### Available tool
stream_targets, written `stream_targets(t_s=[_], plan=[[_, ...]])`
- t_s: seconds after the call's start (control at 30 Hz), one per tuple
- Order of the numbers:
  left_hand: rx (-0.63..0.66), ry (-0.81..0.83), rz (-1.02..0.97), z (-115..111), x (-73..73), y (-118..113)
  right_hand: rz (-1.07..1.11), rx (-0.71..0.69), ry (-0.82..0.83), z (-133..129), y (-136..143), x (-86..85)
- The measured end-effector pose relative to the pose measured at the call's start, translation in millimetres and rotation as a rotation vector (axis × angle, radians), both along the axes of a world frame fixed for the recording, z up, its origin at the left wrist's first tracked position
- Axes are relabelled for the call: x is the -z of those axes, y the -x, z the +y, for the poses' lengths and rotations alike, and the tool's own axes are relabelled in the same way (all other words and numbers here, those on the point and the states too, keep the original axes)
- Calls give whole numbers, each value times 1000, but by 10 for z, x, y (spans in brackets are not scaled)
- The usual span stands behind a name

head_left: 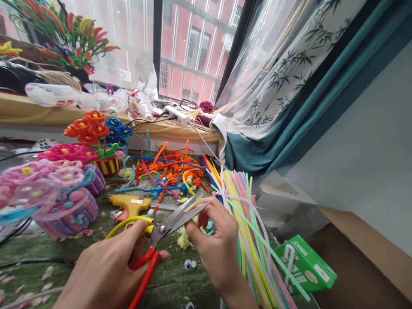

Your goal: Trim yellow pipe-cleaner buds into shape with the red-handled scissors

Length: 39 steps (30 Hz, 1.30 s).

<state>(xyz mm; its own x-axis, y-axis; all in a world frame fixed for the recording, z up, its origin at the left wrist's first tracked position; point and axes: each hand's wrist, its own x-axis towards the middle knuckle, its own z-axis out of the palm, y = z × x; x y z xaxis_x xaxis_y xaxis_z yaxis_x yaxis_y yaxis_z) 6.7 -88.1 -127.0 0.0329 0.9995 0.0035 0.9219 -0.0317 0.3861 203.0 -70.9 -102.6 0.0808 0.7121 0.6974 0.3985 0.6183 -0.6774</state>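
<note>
My left hand point(106, 262) is wrapped round a pair of scissors point(162, 229) with one yellow and one red handle. Their blades stand apart and point toward my right hand point(217, 240). The fingers of that hand are pinched together close to the blade tips; what they hold is mostly hidden, with only a bit of pale yellow showing by the blades. Pale yellow fuzzy scraps point(183, 238) lie on the table below. Googly eyes point(188, 264) rest between my hands. Behind the scissors lies a yellow glue gun point(131, 205).
A thick bundle of pastel pipe cleaners point(254, 240) stands right of my right hand. Orange pipe-cleaner pieces point(177, 165) are heaped at the back. Pots of fuzzy flowers point(69, 210) fill the left. A green box point(309, 262) and an open cardboard box point(363, 240) are at right.
</note>
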Motion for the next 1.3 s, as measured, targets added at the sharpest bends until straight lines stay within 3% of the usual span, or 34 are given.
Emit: stream_targets(t_s=[0.47,0.67,1.03,1.17,1.3], plan=[[14,24,13,21,-39,-38,-52,-2,69,-12,19,47],[31,-76,10,-30,7,7,-53,16,20,-31,21,30],[33,-81,-60,-23,26,12,-67,66,-71,-17,33,27],[66,-75,-145,-26,93,32,-59,55,-54,2,26,44],[114,-192,-247,-4,217,49,5,-43,42,24,15,41]])
